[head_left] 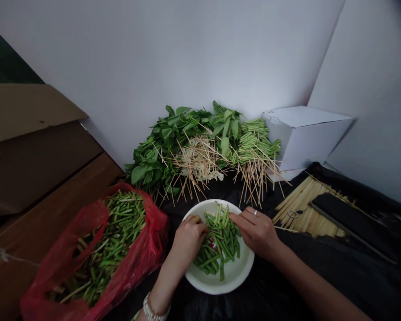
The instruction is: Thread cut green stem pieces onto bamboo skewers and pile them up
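A white bowl [245, 272] in front of me holds cut green bean pieces [214, 258]. Above its far part, a short row of bean pieces [218, 216] lies side by side between my hands, as if threaded on a skewer; the skewer itself is hardly visible. My right hand [259, 229], with a ring, is closed, thumb and forefinger pinching the right end of that row. Over the bowl's left rim, my left hand [190, 234] has its fingers curled together at the beans; what lies in its fingertips is hidden.
A red plastic bag [155, 232] full of cut beans stands at the left. Leafy greens [147, 156] and skewered bean bundles [257, 140] lie behind the bowl. At the right are loose bamboo skewers [304, 200], a black phone-like case [347, 223] and a white box [317, 133].
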A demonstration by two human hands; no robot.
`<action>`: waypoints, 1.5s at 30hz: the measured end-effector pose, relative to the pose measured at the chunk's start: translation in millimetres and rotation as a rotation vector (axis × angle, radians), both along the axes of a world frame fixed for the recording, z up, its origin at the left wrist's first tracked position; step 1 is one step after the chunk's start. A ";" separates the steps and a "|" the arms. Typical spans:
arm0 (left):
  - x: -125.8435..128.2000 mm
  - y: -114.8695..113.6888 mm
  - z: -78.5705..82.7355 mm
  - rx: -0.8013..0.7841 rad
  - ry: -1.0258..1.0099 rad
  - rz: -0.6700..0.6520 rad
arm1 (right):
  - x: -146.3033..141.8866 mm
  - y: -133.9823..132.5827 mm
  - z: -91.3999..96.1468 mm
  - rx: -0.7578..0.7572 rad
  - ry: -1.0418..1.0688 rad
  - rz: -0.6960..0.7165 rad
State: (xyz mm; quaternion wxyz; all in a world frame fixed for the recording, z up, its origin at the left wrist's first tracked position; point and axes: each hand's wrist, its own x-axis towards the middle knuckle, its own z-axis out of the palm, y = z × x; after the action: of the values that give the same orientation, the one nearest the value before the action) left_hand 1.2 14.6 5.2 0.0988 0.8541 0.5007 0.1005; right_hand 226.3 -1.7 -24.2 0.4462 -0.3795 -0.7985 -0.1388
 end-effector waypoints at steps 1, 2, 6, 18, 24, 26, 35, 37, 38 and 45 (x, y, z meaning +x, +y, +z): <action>-1.6 0.3 0.1 -0.018 -0.087 -0.012 | 0.2 -0.1 -0.1 -0.003 0.000 -0.001; -3.3 0.5 -0.2 -0.035 -0.182 -0.009 | 0.4 -0.1 -0.3 -0.005 0.001 0.000; -7.8 2.1 -2.7 -0.123 -0.586 0.166 | 0.7 -0.1 -1.5 -0.005 0.017 0.011; 3.5 4.2 3.0 -0.730 -1.629 0.483 | -0.5 -0.4 -1.6 0.015 0.005 -0.001; 6.8 3.6 3.5 -0.750 -1.667 0.478 | 0.1 -0.1 -1.6 0.021 -0.009 0.014; 7.0 3.9 2.9 -0.747 -1.675 0.473 | 0.4 -0.1 -1.4 0.021 -0.011 0.015; 7.4 2.7 3.1 -0.716 -1.645 0.498 | -0.1 -1.0 -2.3 0.004 -0.010 0.031; 7.0 2.5 4.5 -0.728 -1.625 0.498 | -0.3 -1.1 -1.9 0.004 0.006 0.053; 6.7 2.5 5.4 -0.734 -1.614 0.498 | -0.4 -1.0 -1.6 0.009 0.015 0.064; 9.2 2.7 5.5 -0.737 -1.535 0.494 | -2.9 -0.3 0.6 0.037 0.039 0.116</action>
State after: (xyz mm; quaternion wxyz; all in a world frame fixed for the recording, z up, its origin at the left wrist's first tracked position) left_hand 10.4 17.3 10.7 0.6519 0.3324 0.4670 0.4965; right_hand 223.3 -2.0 -23.6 0.4759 -0.3268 -0.8076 -0.1201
